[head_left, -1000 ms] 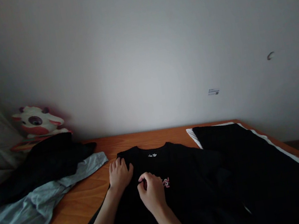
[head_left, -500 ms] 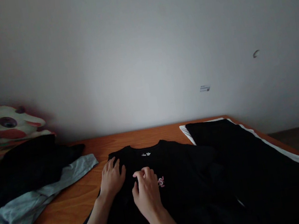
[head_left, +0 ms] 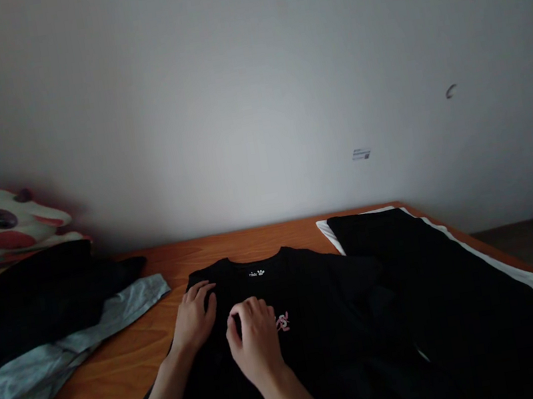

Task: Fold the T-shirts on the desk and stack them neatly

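Observation:
A black T-shirt (head_left: 325, 311) lies spread flat in front of me, its neckline at the far side with a small white print inside the collar and a pink-and-white print on the chest. My left hand (head_left: 194, 315) rests on the shirt's left shoulder, palm down, fingers stretched and thumb apart. Beside the chest print, my right hand (head_left: 255, 336) is curled down on the cloth, thumb drawn in toward the index finger; its fingertips are partly hidden, and it seems to pinch the fabric.
Black and white clothes (head_left: 439, 266) lie along the right side of the wooden table (head_left: 99, 388). At left are a black garment (head_left: 60, 299), a grey garment (head_left: 27, 385) and a cow plush toy (head_left: 11, 216). A pale wall (head_left: 250, 94) rises behind the table.
My right thumb has drawn closer to the index finger, and my left fingers have come nearer together. The whole view has shifted slightly; the shirt lies as before.

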`<state>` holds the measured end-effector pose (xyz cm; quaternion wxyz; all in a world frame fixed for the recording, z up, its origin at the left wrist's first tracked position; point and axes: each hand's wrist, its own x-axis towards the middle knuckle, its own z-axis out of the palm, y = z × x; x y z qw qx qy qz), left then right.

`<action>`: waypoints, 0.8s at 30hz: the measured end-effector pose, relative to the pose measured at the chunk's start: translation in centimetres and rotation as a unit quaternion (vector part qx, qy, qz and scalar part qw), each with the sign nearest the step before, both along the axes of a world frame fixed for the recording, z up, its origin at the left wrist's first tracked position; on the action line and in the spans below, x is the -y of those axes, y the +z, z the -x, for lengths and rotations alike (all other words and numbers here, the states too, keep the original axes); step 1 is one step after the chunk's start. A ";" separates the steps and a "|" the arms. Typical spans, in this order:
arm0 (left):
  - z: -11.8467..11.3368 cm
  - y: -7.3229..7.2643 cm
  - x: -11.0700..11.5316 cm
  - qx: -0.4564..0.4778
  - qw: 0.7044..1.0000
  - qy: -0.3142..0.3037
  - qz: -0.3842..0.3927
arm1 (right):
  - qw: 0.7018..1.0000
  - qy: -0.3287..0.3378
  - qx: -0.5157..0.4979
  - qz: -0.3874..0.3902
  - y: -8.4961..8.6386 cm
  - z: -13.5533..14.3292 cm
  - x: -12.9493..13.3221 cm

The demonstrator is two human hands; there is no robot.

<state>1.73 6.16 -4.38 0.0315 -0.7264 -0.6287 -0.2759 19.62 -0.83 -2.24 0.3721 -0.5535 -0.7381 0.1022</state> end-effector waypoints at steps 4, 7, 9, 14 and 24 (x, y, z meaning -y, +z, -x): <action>-0.9 1.4 1.1 0.017 0.999 -0.052 -0.002 | 0.996 -0.078 0.020 0.022 -0.6 -0.6 -0.8; -1.3 2.9 4.4 0.013 0.996 -0.087 0.024 | 0.996 -0.074 0.035 0.033 -0.9 -0.6 -0.9; -1.2 3.9 7.7 0.002 0.991 -0.112 0.074 | 0.997 -0.063 0.037 0.040 -1.0 -0.5 -0.9; 0.3 4.5 15.5 -0.075 0.983 -0.147 0.075 | 0.998 -0.049 0.015 0.034 -1.3 -0.4 -1.1; 1.1 4.8 17.7 -0.047 0.988 -0.144 0.042 | 0.999 -0.028 0.012 0.036 -1.4 -0.6 -1.1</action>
